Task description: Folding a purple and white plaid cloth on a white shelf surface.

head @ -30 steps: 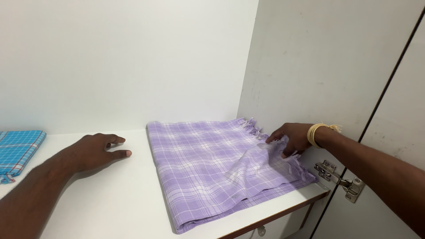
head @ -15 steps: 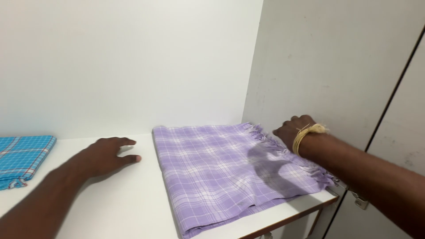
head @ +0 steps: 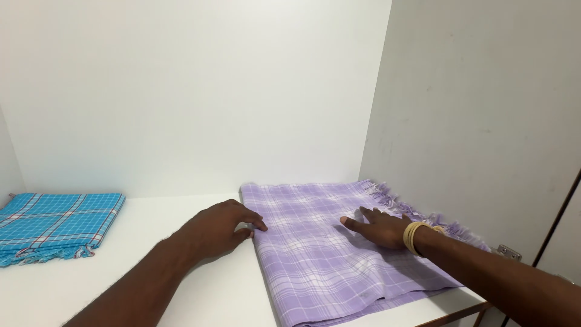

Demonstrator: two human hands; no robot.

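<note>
- Our right hand (head: 381, 229) lies palm down on the purple cloth (head: 339, 254), fingers spread and flat, clamped on nothing.
- Our left hand (head: 221, 229) rests at the cloth's left edge, fingers loosely together, tips touching the fold; it grips nothing either.
- The purple cloth lies folded on the white shelf (head: 181, 284), in the right corner, its fringe (head: 411, 209) along the side wall (head: 484, 109) and its front edge close to the shelf's lip.
- A blue cloth (head: 57, 224), folded too, sits well apart at the far left.
- To smooth well, we judge that the right palm should press flat and sweep outward toward the fringe, while the left fingers pin the left edge so the layers do not slide.
- We should keep the pressure light near the front lip, since the cloth could creep off the shelf there.
- The hinge (head: 509, 252) on the door frame is near the fringe; threads could catch on it.
</note>
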